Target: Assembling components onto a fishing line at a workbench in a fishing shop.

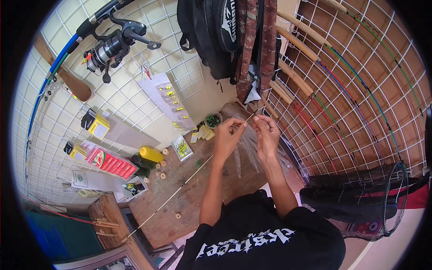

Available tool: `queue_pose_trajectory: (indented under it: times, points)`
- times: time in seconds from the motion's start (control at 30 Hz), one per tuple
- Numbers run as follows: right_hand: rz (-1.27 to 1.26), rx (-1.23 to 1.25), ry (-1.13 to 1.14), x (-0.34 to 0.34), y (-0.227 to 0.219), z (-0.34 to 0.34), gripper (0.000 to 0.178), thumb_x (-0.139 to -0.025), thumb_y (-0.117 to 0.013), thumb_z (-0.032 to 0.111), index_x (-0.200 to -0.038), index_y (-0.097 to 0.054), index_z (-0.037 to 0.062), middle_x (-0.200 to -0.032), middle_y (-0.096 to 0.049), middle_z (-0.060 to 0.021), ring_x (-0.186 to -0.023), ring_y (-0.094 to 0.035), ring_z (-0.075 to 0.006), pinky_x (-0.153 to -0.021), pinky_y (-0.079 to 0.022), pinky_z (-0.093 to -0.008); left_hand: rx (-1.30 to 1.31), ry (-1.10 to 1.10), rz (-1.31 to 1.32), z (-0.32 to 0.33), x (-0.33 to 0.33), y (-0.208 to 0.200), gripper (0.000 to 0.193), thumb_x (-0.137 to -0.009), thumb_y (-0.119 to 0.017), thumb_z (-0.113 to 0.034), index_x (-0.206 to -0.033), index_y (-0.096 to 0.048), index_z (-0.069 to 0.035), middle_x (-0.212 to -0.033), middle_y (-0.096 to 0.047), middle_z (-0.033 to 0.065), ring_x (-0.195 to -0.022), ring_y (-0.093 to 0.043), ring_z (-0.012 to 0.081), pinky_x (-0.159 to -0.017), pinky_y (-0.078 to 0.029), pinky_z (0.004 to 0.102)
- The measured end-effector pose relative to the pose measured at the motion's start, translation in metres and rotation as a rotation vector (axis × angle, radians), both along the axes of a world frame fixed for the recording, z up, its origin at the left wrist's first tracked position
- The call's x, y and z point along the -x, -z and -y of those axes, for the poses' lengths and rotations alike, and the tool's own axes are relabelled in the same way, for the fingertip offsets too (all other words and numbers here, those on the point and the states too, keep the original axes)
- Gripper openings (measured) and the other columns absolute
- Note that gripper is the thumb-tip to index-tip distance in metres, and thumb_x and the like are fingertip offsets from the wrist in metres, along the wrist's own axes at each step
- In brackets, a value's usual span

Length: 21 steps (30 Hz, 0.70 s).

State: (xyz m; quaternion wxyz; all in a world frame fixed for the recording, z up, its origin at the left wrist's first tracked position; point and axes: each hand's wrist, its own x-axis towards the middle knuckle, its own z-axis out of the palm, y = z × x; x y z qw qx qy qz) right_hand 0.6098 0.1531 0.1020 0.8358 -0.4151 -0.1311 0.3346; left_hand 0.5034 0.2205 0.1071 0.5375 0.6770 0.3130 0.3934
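A thin pale rod (180,186) with dark bands slants up from the lower left, over the wooden table (198,202), to my two hands. My left hand (228,138) is closed, pinching the rod near its upper end between thumb and fingertips. Just right of it, my right hand (267,136) is closed too, thumb and finger pressed together at the rod's dark tip. Any small piece or line between those fingertips is too small to make out. Clear plastic sleeves (247,150) lie on the table behind and below my hands.
A yellow bottle (151,154), cork-coloured rings (163,175) and a tray of yellow-green beads (182,148) stand at the left. A fishing reel (105,51) and bags (209,40) hang above. Rods with wooden handles (297,76) and a landing net (360,202) are at the right.
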Motion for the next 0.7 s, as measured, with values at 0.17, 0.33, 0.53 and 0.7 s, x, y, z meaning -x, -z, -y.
queue_pose_trajectory:
  times: [0.17, 0.33, 0.53, 0.7]
  points:
    - [0.001, -0.008, -0.003, -0.002, 0.0, -0.001, 0.016, -0.083, -0.067, 0.002, -0.098, -0.062, -0.0012, -0.079, -0.063, -0.0031, -0.071, -0.056, -0.0085, -0.068, -0.044, -0.0219, -0.051, 0.006, 0.011, 0.001, 0.0, 0.0, 0.014, -0.085, -0.067, -0.01, -0.089, -0.065, 0.003, -0.074, -0.062, -0.001, -0.058, -0.047, 0.0009, -0.05, -0.037, 0.0186]
    - [0.018, 0.008, 0.03, -0.003, -0.004, -0.002, 0.017, -0.083, -0.068, 0.002, -0.098, -0.062, -0.0008, -0.08, -0.064, -0.0032, -0.073, -0.056, -0.0088, -0.068, -0.044, -0.0218, -0.039, 0.019, -0.02, 0.002, 0.001, -0.005, 0.015, -0.085, -0.067, -0.011, -0.089, -0.065, 0.003, -0.073, -0.061, -0.0008, -0.058, -0.048, 0.0013, -0.05, -0.037, 0.0194]
    - [0.007, 0.0, 0.051, -0.007, -0.006, -0.005, 0.018, -0.084, -0.067, 0.002, -0.102, -0.062, -0.0004, -0.088, -0.064, -0.0042, -0.074, -0.057, -0.0101, -0.069, -0.046, -0.0219, -0.025, 0.01, -0.017, 0.002, 0.0, -0.001, 0.015, -0.084, -0.067, -0.01, -0.089, -0.066, 0.004, -0.075, -0.063, 0.0012, -0.056, -0.048, 0.0024, -0.05, -0.037, 0.0208]
    - [0.016, 0.027, -0.047, -0.017, -0.008, -0.003, 0.024, -0.086, -0.066, 0.003, -0.108, -0.062, -0.0021, -0.089, -0.064, -0.0035, -0.073, -0.057, -0.0089, -0.068, -0.047, -0.0212, -0.016, 0.015, -0.017, 0.002, 0.001, -0.002, 0.014, -0.082, -0.068, -0.009, -0.088, -0.067, 0.004, -0.077, -0.065, 0.0037, -0.054, -0.047, 0.0035, -0.05, -0.037, 0.0215]
